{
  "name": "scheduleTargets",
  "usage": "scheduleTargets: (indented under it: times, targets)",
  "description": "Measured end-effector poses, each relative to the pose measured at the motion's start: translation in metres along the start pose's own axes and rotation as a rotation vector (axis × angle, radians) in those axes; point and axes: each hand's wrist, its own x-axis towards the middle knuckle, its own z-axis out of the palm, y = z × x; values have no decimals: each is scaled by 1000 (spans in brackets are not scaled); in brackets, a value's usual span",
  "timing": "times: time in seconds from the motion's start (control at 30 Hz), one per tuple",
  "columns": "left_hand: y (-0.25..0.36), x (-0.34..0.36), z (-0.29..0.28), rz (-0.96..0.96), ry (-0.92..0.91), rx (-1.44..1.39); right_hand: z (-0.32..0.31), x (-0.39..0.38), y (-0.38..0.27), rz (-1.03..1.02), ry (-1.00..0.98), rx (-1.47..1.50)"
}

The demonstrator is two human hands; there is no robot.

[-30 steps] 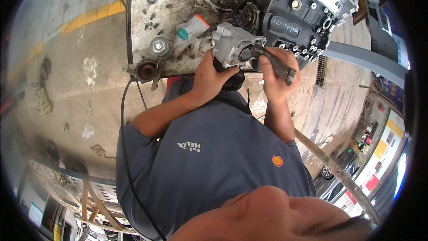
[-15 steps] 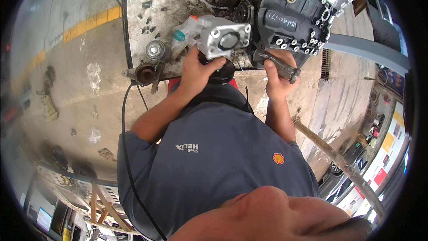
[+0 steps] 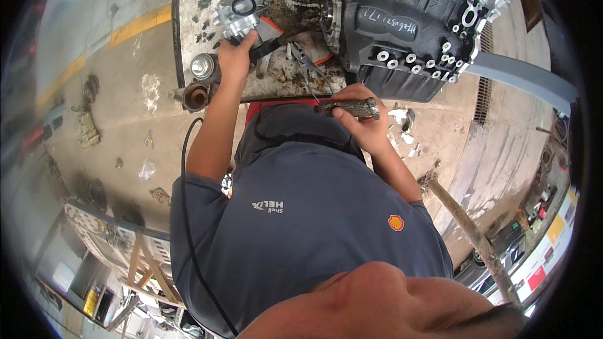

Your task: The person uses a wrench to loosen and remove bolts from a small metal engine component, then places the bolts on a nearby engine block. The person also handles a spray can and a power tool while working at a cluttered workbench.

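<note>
My left hand [image 3: 235,59] is closed on a silver cast-metal housing [image 3: 242,12] with an oval opening, at the far left of the worktop. Its thumb presses the housing's near side, and the other fingers are partly hidden. A black cylindrical part [image 3: 266,48] sits just right of this hand. Close to my body, my right hand [image 3: 367,122] grips a dark, grimy oblong block [image 3: 348,108], thumb along its near side. The block lies roughly level; I cannot make out its kind. Pliers [image 3: 303,56] with spread handles rest on the worktop between my hands.
A large black engine block [image 3: 389,31] stands at the right. Near the worktop's [image 3: 251,92] left edge are a round silver-topped part [image 3: 203,66] and a rusty pipe flange [image 3: 196,96]. Small dark bits [image 3: 204,25] lie scattered behind them. A black cable [image 3: 184,213] hangs at my left.
My left hand has carried the silver housing away from my body and leftward, uncovering the pliers. My right hand has moved left and nearer my body, turning the block more level.
</note>
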Motion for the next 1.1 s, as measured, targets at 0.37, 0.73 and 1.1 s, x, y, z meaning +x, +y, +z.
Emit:
scheduleTargets:
  times: [0.37, 0.73, 1.1]
  targets:
    - [9, -7, 28, 94, 203, 594, -23, 4, 13, 29, -176, 71]
    - [40, -79, 40, 1001, 40, 812, -49, 1, 17, 15, -160, 27]
    - [-32, -61, 83, 318, -255, 1233, -51, 12, 8, 3, -222, 21]
